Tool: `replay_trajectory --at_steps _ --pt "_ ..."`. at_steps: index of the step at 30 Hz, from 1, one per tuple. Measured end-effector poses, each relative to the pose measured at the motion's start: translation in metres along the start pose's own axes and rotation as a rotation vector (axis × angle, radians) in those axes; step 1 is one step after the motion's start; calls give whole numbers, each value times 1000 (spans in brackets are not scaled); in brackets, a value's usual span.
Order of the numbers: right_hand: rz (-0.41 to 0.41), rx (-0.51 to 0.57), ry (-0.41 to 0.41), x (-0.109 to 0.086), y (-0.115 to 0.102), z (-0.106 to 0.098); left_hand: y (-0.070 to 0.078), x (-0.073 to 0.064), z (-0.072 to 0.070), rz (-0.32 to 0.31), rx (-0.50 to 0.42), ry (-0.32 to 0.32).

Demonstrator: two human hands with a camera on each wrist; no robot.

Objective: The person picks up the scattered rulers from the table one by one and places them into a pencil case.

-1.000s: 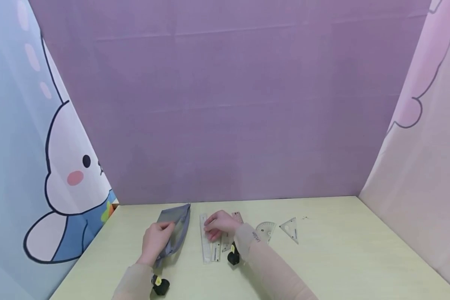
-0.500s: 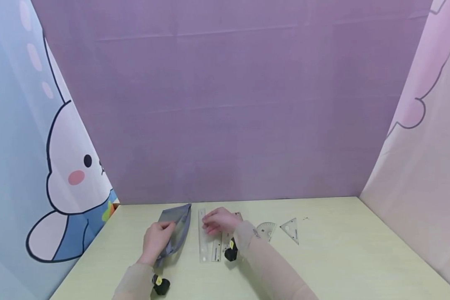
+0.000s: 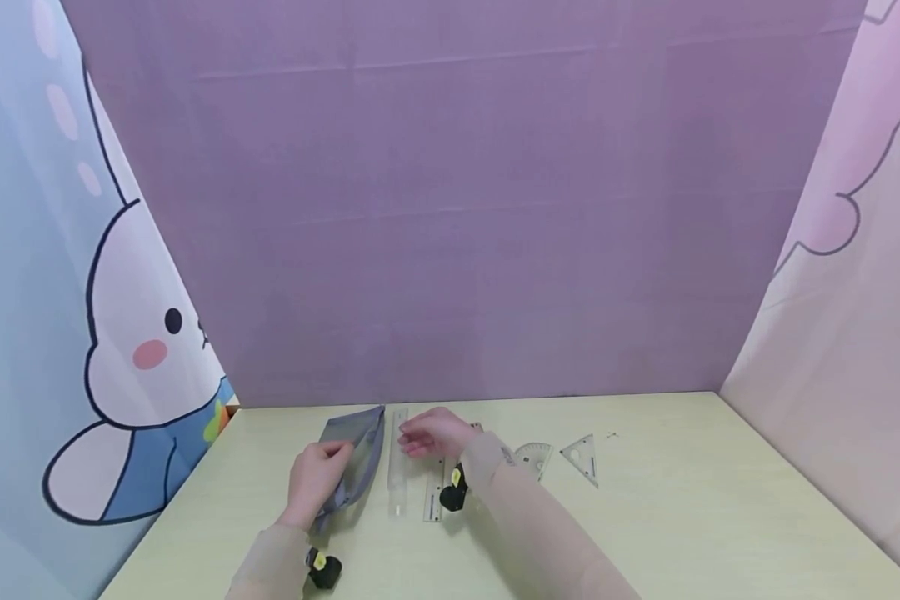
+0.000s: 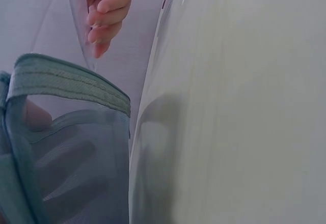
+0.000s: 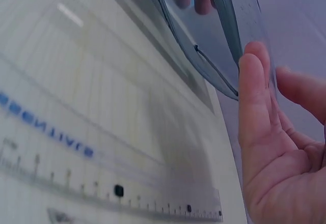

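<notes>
Ruler (image 3: 397,485), pinched in the right hand (image 3: 437,432), has shifted left, narrowing the gap to the bag (image 3: 365,462), which the left hand (image 3: 317,477) pinches.

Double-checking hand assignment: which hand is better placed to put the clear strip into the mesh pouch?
Probably the right hand: it pinches the clear strip, right beside the mesh pouch. The left hand is occupied holding the pouch.
</notes>
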State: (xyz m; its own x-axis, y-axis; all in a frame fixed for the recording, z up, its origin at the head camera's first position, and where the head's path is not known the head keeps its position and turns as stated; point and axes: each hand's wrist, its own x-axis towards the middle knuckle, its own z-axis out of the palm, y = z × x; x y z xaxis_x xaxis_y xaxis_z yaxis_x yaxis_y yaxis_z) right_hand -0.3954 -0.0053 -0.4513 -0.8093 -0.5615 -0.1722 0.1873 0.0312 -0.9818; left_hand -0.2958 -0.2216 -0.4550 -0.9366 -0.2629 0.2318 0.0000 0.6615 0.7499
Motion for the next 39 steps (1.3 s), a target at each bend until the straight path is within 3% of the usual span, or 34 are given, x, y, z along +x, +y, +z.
replay_trajectory --at_steps 13,39 --pt "1 31 -9 1 -7 15 3 2 2 4 -8 3" --pt "-3 55 35 6 0 30 6 -3 2 9 7 24"
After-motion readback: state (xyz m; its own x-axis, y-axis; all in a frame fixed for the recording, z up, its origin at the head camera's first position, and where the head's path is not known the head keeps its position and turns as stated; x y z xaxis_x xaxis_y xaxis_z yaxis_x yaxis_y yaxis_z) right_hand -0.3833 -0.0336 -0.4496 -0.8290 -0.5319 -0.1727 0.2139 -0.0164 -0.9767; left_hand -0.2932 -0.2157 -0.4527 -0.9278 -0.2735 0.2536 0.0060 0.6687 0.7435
